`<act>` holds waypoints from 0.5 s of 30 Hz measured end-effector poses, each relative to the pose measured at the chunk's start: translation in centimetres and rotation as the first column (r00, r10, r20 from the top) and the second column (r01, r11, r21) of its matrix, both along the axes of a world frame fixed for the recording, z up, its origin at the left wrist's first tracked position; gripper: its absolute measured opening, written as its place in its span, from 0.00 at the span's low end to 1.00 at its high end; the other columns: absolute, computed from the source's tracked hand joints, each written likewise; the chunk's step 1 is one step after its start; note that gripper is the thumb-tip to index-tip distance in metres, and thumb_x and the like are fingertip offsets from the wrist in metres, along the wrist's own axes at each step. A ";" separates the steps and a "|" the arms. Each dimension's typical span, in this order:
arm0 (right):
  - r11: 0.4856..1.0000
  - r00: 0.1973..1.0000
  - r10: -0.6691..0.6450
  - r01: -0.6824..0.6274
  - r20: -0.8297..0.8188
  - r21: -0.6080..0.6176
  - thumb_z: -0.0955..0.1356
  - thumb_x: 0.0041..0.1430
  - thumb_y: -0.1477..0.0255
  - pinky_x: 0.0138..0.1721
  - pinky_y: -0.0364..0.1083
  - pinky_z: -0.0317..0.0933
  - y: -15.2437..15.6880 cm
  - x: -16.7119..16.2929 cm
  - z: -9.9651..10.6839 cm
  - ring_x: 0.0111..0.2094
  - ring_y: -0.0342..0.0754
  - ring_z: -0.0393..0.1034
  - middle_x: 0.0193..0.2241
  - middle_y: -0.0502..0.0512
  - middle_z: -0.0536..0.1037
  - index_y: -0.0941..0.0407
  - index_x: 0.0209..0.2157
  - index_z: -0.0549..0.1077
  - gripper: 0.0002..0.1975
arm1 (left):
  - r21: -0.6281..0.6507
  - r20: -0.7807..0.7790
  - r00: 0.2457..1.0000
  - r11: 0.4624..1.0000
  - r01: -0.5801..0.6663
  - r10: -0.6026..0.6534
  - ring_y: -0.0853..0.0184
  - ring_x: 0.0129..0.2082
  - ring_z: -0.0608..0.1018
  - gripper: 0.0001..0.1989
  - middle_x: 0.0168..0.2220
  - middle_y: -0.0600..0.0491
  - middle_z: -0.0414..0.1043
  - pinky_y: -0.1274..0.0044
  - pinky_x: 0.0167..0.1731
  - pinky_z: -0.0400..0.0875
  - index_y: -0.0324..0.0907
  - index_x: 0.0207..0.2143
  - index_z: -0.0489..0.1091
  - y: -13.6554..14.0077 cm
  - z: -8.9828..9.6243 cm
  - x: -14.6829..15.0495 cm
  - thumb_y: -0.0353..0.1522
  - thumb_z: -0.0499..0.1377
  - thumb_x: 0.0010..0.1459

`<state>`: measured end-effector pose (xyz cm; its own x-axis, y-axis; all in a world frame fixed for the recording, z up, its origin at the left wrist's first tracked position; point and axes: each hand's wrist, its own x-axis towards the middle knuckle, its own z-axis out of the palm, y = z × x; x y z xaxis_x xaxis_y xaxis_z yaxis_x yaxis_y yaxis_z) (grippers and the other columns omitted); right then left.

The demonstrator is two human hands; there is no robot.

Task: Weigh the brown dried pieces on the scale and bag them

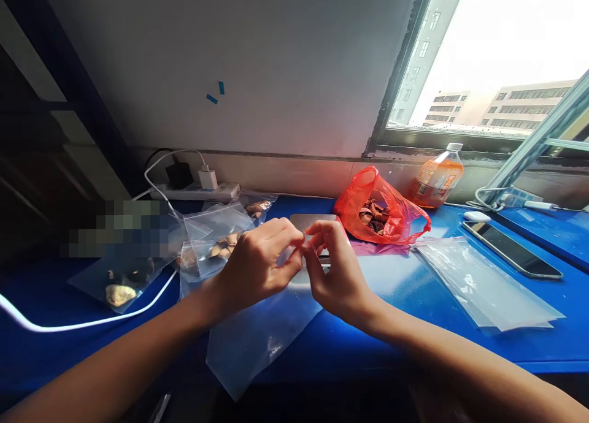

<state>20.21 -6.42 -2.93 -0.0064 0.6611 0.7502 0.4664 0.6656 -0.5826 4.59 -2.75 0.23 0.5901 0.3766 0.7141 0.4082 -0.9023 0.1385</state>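
Observation:
My left hand [269,254] and my right hand [338,270] meet above the middle of the blue table [391,325]. On each, thumb and fingers are pinched together, and the fingertips nearly touch. What they pinch, if anything, is too small or hidden to make out. Below them a clear plastic zip bag [257,343] reaches toward the table's front edge. Just behind the fingers is a pale, flat, shiny object [313,218], mostly covered by my hands. A red plastic bag [352,211], its mouth open, holds brown dried pieces [373,216].
Filled clear bags [223,245] lie left, one with a pale lump [120,295]. A white cable [92,326] crosses there. A power strip [225,191] is behind. To the right are flat clear bags [488,282], a phone [513,249] and an orange drink bottle [437,178].

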 end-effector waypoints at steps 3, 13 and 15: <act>1.000 1.000 -0.011 0.012 0.018 -0.025 0.62 0.56 0.79 0.29 0.44 0.64 0.0 0.0 0.2 0.27 0.44 0.68 0.29 0.49 0.70 0.52 0.42 0.58 0.13 | -0.066 0.001 1.000 0.998 -0.006 0.006 0.73 0.21 0.69 0.04 0.25 0.58 0.68 0.80 0.22 0.62 0.42 0.32 0.66 -0.2 -0.2 0.0 0.29 0.54 0.61; 0.997 1.000 0.021 -0.021 0.010 -0.076 0.63 0.58 0.79 0.31 0.44 0.65 0.6 0.4 -0.1 0.29 0.44 0.69 0.29 0.48 0.69 0.52 0.50 0.56 0.20 | -0.068 0.009 0.993 0.991 -0.115 0.116 0.74 0.18 0.71 0.06 0.22 0.60 0.72 0.80 0.23 0.63 0.42 0.38 0.70 -0.2 -0.2 -0.1 0.31 0.54 0.65; 0.997 1.000 0.015 -0.015 0.003 -0.072 0.63 0.58 0.79 0.31 0.44 0.65 0.5 0.4 -0.2 0.29 0.44 0.68 0.29 0.48 0.69 0.52 0.51 0.55 0.21 | -0.059 -0.006 0.991 0.989 -0.134 0.134 0.73 0.19 0.72 0.06 0.23 0.59 0.73 0.80 0.24 0.63 0.42 0.37 0.71 -0.2 0.0 -0.3 0.31 0.54 0.65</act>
